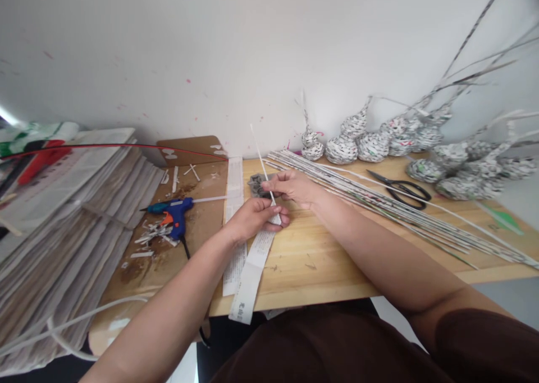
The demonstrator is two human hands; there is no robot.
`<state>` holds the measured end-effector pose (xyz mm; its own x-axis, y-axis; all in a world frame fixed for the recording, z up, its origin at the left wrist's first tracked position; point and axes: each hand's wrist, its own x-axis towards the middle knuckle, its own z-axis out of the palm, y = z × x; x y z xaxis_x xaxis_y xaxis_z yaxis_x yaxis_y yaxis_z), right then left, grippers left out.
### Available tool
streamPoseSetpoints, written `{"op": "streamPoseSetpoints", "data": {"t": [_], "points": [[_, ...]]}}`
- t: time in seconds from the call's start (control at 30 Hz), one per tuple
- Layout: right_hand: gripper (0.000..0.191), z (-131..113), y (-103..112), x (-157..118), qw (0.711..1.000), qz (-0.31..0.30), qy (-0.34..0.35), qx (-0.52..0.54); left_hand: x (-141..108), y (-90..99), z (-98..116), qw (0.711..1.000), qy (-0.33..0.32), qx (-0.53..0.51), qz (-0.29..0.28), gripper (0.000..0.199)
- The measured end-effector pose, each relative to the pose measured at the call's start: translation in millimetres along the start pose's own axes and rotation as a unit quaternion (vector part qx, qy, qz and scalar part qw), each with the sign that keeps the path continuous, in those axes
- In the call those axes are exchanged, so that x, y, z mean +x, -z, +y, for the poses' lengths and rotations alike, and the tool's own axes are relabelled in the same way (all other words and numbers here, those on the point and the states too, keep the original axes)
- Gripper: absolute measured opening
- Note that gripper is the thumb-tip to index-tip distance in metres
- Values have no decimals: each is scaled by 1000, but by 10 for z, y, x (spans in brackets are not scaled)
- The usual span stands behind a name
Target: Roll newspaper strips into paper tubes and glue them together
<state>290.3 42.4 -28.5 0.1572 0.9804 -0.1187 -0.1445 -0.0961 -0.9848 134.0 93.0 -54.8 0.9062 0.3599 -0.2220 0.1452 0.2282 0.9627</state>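
Observation:
Between my hands is a newspaper strip (255, 270), its upper part rolled into a thin paper stick (257, 147) that points up and away. My left hand (255, 220) is closed around the point where the flat strip turns into the roll. Just above it, my right hand (291, 187) pinches the rolled stick between thumb and fingers. The strip's flat tail hangs down past the table's front edge. A second newspaper strip (236, 181) lies flat on the table under my left forearm. Behind my right hand sits a crumpled grey cloth (257, 185), partly hidden.
A blue glue gun (179, 217) lies among paper scraps on the left. Beside it stands a tall newspaper stack (96, 226). Several rolled paper sticks (357, 195) and black scissors (406, 192) lie on the right. Woven paper gourds (373, 146) line the wall.

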Motion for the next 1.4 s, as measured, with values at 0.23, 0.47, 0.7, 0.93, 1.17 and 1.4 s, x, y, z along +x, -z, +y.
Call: {"op": "streamPoseSetpoints", "data": {"t": [0.23,0.47,0.7,0.93,1.17,1.4], "points": [[34,11,10,-6,994,-98,-29,-36,-2,-3,19,1000,2,-6,6,36],[31,13,25,14,998,-39,4,-40,3,-1,12,1000,8,-2,14,38],[36,6,16,3,1000,6,8,-11,0,-1,13,1000,10,1,12,39],[35,2,2,-4,999,-39,-4,-22,5,9,-2,1000,4,3,7,38],[33,-15,37,-4,994,-99,-5,-55,6,10,0,1000,7,0,13,37],[34,-17,58,-9,996,-81,7,-45,1,20,-4,1000,-2,2,4,38]]}}
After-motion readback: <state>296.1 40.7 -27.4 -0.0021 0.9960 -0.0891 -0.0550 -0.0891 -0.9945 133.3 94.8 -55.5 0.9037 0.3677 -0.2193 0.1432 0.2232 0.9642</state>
